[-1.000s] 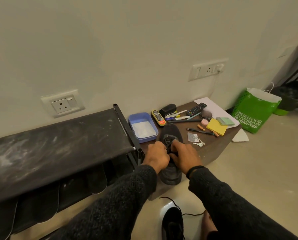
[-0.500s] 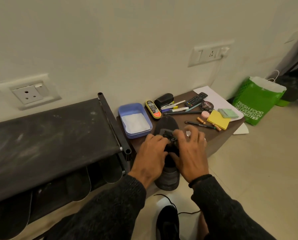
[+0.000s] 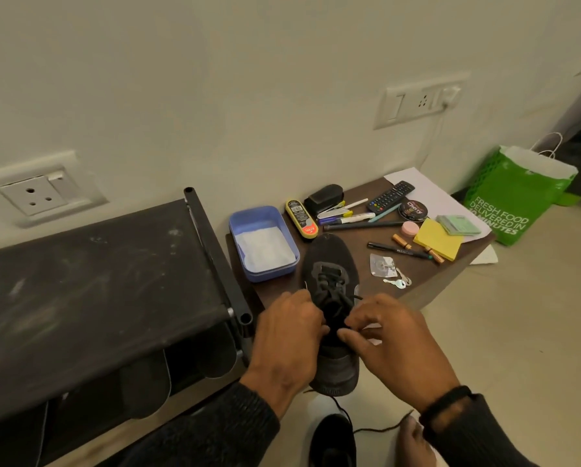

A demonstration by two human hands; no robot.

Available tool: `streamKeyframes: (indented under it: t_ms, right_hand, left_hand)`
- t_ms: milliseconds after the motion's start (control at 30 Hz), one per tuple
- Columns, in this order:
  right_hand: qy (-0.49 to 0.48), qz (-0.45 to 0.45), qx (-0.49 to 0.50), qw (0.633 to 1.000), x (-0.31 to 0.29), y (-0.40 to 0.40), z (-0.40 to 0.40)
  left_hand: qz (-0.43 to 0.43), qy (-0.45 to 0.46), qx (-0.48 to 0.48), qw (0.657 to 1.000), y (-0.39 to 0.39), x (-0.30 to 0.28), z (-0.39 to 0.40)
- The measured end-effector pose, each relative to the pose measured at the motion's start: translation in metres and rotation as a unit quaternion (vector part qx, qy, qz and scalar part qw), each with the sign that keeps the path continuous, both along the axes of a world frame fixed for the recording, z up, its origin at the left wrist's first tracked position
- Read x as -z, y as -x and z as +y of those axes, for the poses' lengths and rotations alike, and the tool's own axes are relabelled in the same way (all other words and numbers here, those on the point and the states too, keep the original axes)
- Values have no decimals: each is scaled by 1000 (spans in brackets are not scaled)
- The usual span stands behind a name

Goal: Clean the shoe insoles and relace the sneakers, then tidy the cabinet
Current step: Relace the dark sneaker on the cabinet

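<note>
**Both hands at the laces of a black sneaker**

A dark shoe rack [image 3: 90, 284] fills the left side against the wall, with dark insoles [image 3: 145, 387] hanging below its dusty top. Just right of it stands a low brown worktop [image 3: 427, 284] carrying the task's things. On the floor at far right leans a green delivery bag [image 3: 515, 200].

The black sneaker [image 3: 329, 261] lies on the worktop near its front edge, toe toward the wall, heel overhanging toward the person. The left hand [image 3: 284, 342] has its grip curled on the lace [image 3: 331, 294] at the shoe's left side; the right hand [image 3: 397, 348] pinches the lace between thumb and fingertips at the right side, above the tongue. A second black shoe [image 3: 333, 439] sits on the floor below, a loose lace trailing from it.

Beside the sneaker's toe sits a blue plastic tub [image 3: 265, 264] holding something white. Behind lie a shoe brush [image 3: 324, 198], a remote control [image 3: 390, 196], a polish tin [image 3: 414, 210], yellow sticky notes [image 3: 437, 243], pens [image 3: 363, 225] and a small key [image 3: 397, 283].
</note>
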State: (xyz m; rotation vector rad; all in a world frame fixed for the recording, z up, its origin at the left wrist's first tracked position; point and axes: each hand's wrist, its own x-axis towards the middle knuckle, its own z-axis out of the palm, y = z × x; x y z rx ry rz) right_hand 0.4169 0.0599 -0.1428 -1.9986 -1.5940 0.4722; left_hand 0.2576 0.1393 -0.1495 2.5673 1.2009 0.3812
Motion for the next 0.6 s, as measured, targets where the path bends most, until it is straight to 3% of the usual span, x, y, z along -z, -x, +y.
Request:
streamKeyframes:
  t_ms: [167,333,500,600]
  right_hand:
    - [-33,11,72,997,11,1,8]
    - [-38,21,167,985,24,8,28]
    - [55,-32,180,982,32,10,40]
    - [92,-124,161,975,28,10,48]
  left_hand:
    - [46,10,-39,998,-16,-7,3]
    - [42,28,-19,999,-19,-5,8]
    - [-19,26,-56,998,-14,-3,4]
    - [-71,46,-80,993,-17,0,2]
